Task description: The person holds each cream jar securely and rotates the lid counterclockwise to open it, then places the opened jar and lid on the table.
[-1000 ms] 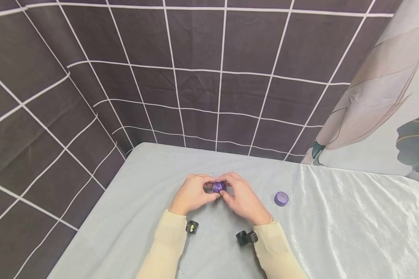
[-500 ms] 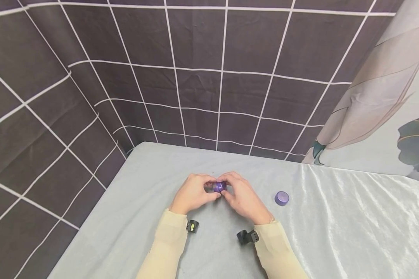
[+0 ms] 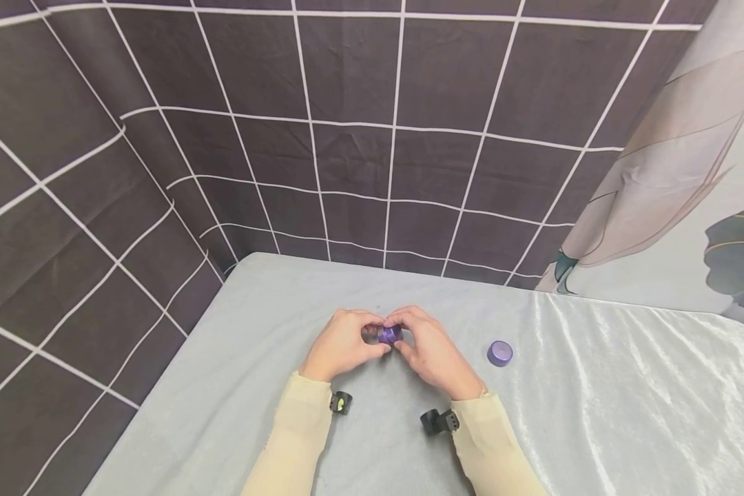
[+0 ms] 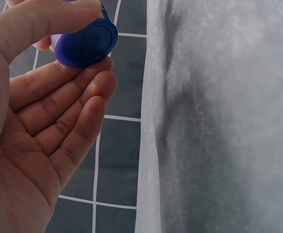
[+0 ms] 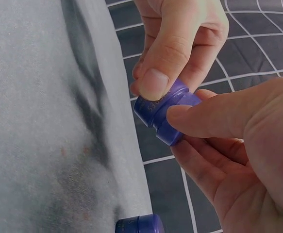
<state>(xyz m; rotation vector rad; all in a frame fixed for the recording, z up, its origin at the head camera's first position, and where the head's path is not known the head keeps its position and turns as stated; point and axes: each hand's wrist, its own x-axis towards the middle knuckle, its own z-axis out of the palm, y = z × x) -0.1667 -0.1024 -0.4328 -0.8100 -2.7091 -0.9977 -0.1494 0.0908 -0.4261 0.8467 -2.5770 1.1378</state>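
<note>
A small purple-blue cosmetic jar (image 3: 389,334) is held between both hands just over the cloth-covered table. My left hand (image 3: 344,342) pinches its lettered section between thumb and fingertips. From the other side, my right hand (image 3: 430,348) grips the smoother end section, its thumb (image 5: 194,120) lying across the side. In the right wrist view the jar (image 5: 163,114) is tilted, with a groove between the two sections. The left wrist view shows a flat round end of the jar (image 4: 87,44) with faint raised marks. Fingertips behind it are partly hidden.
A second purple jar (image 3: 500,353) stands on the table to the right of my right hand. Pale grey crushed cloth (image 3: 595,399) covers the tabletop. Dark curtains with white grid lines (image 3: 347,158) hang behind and to the left; a leaf-patterned curtain (image 3: 669,207) hangs at right.
My right thumb and fingertips have shifted slightly on the jar, and the jar has turned a little. Both hands stay in the same spot; the second jar has not moved.
</note>
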